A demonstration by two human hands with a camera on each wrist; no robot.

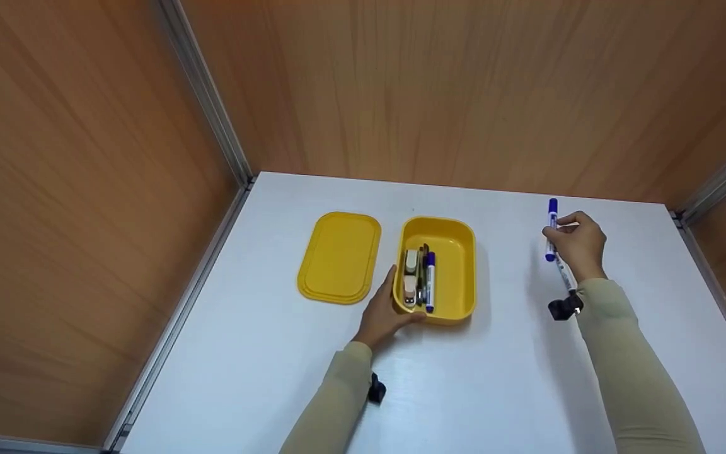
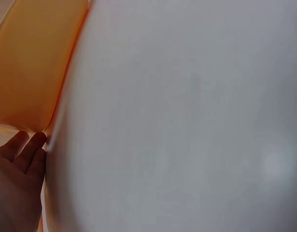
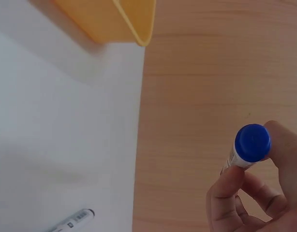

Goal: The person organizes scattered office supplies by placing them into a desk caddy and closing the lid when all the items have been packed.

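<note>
My right hand (image 1: 577,243) pinches a blue-capped marker (image 1: 552,228) between thumb and fingers, held nearly upright with the cap up, above the surface (image 1: 514,378) at about 3 o'clock from the yellow box (image 1: 457,265). The right wrist view confirms the grip: fingers (image 3: 226,193) wrap the barrel just below the blue cap (image 3: 252,142).

My left hand (image 1: 383,312) rests against the near left corner of the yellow box, thumb up along its left wall and fingers curled round the corner, steadying it.

The box is open and already contains several items along its left side: another blue-capped marker (image 1: 430,280), dark pens and two pale pieces (too small to identify). Its lid (image 1: 339,255) lies flat at 9 o'clock, just beside the box. A second pen (image 1: 563,274) lies on the surface beneath my right hand.

Step in hand, as I judge it: one marker lifted, not yet placed. The next move calls for carrying it toward 9 o'clock and laying it flat lengthwise in the free right half.
</note>
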